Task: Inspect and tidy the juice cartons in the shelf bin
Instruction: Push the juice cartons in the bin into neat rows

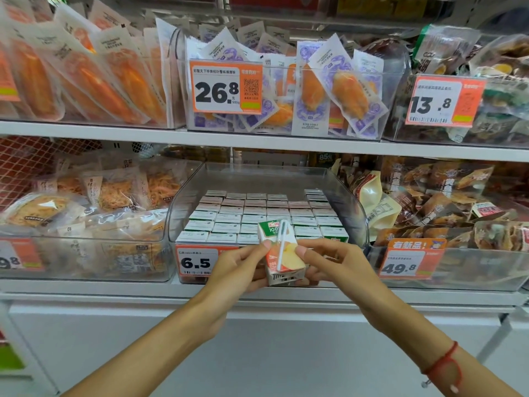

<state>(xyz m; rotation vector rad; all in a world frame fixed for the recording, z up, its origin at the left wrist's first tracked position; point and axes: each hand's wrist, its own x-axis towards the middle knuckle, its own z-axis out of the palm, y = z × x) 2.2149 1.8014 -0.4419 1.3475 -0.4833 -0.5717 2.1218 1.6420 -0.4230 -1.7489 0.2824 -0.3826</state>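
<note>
- A small white, green and red juice carton point(282, 253) with an apple picture and a white wrapped straw point(282, 242) on its face is held tilted in front of the clear plastic shelf bin point(347, 202), just above the bin's front edge.
- The left hand point(243, 267) grips the carton's left side, thumb tip on the upper left corner, fingers curled beneath.
- The right hand point(323, 262) grips the carton's right side, thumb on the front face beside the straw, fingers curled behind.
- A red cord bracelet point(443, 365) circles the right wrist.
- Inside the bin, rows of matching cartons point(252, 216) stand upright, tops showing; the far right column has a gap.
- An orange price label reading 6.5 point(197, 263) is fixed to the bin front, partly covered by the left hand.
- The bin rests on a white shelf point(114, 293), between neighbouring clear bins of packaged snacks point(100, 196).
</note>
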